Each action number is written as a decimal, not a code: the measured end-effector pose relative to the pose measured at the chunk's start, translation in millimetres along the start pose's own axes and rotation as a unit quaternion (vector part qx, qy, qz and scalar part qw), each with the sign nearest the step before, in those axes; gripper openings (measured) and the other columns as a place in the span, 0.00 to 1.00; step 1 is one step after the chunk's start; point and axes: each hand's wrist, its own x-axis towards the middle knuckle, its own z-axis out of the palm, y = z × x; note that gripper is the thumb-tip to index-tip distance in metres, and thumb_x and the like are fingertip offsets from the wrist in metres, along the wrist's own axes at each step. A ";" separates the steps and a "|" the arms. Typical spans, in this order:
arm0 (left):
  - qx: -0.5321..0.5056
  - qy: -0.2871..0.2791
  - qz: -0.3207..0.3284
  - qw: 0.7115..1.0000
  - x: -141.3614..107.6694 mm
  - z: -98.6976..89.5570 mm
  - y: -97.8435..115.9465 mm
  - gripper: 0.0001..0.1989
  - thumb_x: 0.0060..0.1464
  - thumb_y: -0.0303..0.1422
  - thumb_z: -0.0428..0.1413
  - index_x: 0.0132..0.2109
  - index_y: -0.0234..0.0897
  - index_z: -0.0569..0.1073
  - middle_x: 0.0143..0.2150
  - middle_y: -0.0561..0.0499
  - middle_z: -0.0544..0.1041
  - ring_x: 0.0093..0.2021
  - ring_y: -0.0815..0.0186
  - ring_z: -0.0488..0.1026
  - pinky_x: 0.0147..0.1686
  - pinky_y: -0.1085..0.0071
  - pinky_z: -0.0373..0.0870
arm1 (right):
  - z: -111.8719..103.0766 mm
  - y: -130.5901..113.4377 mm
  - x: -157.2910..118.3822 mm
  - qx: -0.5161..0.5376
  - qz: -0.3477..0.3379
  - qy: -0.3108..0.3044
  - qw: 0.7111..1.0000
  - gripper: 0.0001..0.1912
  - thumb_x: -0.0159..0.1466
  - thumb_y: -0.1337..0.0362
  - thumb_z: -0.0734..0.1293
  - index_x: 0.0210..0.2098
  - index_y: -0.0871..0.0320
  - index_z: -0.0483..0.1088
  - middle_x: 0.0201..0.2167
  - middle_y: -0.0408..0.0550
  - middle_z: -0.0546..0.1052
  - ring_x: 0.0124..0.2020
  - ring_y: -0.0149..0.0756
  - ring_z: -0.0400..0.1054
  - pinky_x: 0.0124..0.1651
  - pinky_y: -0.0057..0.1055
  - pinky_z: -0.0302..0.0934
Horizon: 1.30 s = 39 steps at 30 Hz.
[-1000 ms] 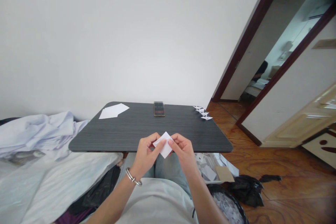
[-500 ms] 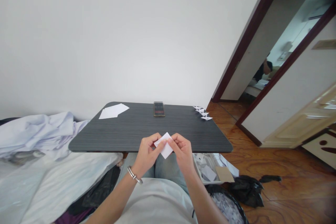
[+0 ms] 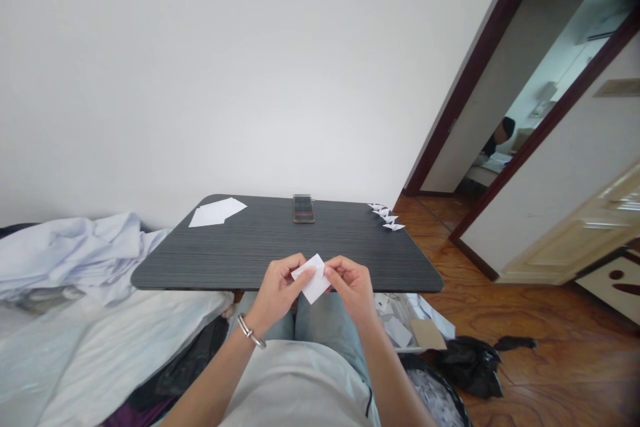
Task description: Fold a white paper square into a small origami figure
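Between my two hands is a small folded square of white paper (image 3: 315, 289), turned with a corner up, just in front of the table's near edge. My left hand (image 3: 283, 287) pinches its left side, thumb lying on the front face. At its right corner my right hand (image 3: 351, 283) grips with thumb and curled fingers. Several small white folded paper pieces (image 3: 387, 216) stand in a row at the right end of the dark table (image 3: 260, 247). Flat white sheets (image 3: 215, 212) lie at its far left.
A phone (image 3: 303, 209) stands at the table's back middle, by the wall. Below right are a tray of papers (image 3: 400, 330), a black-lined bin of scraps (image 3: 435, 393) and a black plastic bag (image 3: 473, 363). White cloth (image 3: 90, 253) is heaped left. Another person (image 3: 497, 137) shows through the doorway.
My right hand has shifted slightly right, its thumb sliding away from the paper's middle to its right corner. The paper has moved a touch left with my left hand.
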 end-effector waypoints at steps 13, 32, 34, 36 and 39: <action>-0.022 0.000 -0.006 1.000 -0.6 3.8 4.7 0.15 0.50 0.39 0.51 0.22 0.33 0.60 0.19 0.57 0.60 0.20 0.74 0.56 0.20 0.78 0.52 | 5.6 0.2 -3.5 0.027 -0.009 0.042 0.999 0.10 0.55 0.63 0.64 0.20 0.60 0.64 0.14 0.39 0.64 0.17 0.25 0.56 0.20 0.22 0.51; 0.003 0.011 -0.007 1.000 0.2 5.8 2.0 0.16 0.51 0.39 0.50 0.21 0.34 0.59 0.18 0.57 0.59 0.20 0.74 0.56 0.20 0.77 0.51 | 12.7 6.5 -1.8 0.036 -0.008 0.054 0.998 0.12 0.55 0.60 0.64 0.20 0.60 0.62 0.14 0.37 0.61 0.16 0.25 0.52 0.20 0.23 0.47; -0.008 0.007 -0.010 1.000 0.7 6.5 0.7 0.16 0.51 0.39 0.50 0.21 0.34 0.59 0.18 0.57 0.60 0.20 0.74 0.56 0.20 0.77 0.51 | 13.8 6.6 -1.8 0.033 -0.008 0.064 0.997 0.13 0.55 0.59 0.64 0.19 0.60 0.62 0.14 0.37 0.60 0.16 0.25 0.50 0.20 0.23 0.46; -0.018 0.007 -0.011 1.000 1.6 7.1 -1.2 0.16 0.50 0.39 0.50 0.21 0.34 0.59 0.18 0.57 0.59 0.20 0.74 0.56 0.19 0.78 0.51 | 15.0 6.6 -1.0 0.030 -0.004 0.072 0.997 0.13 0.55 0.59 0.64 0.19 0.60 0.61 0.14 0.37 0.59 0.16 0.25 0.49 0.20 0.23 0.45; -0.033 0.009 -0.017 0.999 2.9 6.7 -5.0 0.16 0.50 0.39 0.50 0.22 0.34 0.59 0.18 0.57 0.59 0.19 0.75 0.55 0.19 0.78 0.51 | 15.7 6.4 1.3 0.026 -0.007 0.088 0.996 0.17 0.57 0.57 0.61 0.16 0.59 0.59 0.13 0.37 0.57 0.16 0.25 0.48 0.20 0.24 0.44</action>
